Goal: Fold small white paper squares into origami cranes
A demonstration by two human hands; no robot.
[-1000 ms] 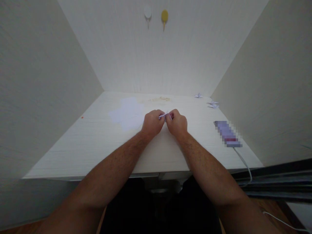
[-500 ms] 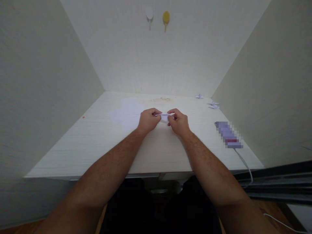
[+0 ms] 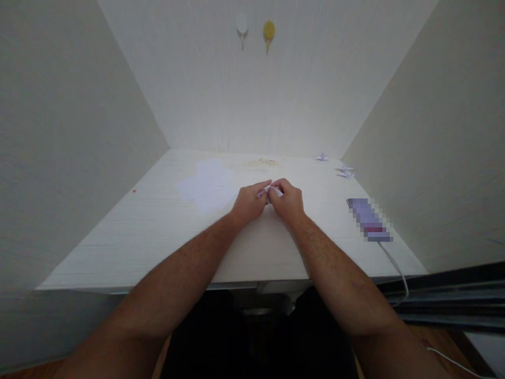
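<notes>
A small folded piece of white paper (image 3: 278, 191) is pinched between my two hands over the middle of the table. My left hand (image 3: 252, 201) closes on its left side, fingers stretched toward the other hand. On the right side, my right hand (image 3: 288, 200) grips it with thumb and bent fingers. Much of the paper is hidden behind the fingers, so its exact folded shape cannot be made out. Left of my hands, loose white paper sheets (image 3: 209, 181) lie flat and overlapping on the white tabletop (image 3: 158, 231).
Several folded paper cranes, such as this crane (image 3: 322, 157), sit at the back right. A blurred-out phone-like device (image 3: 369, 220) lies on the right with a white cable (image 3: 394, 263) running off the front edge. Pale walls enclose three sides; two hooks, one yellow (image 3: 269, 30), hang behind.
My hands have come closer together, the left one moving right. The paper, earlier stretched between the fingertips, is now mostly covered by the fingers.
</notes>
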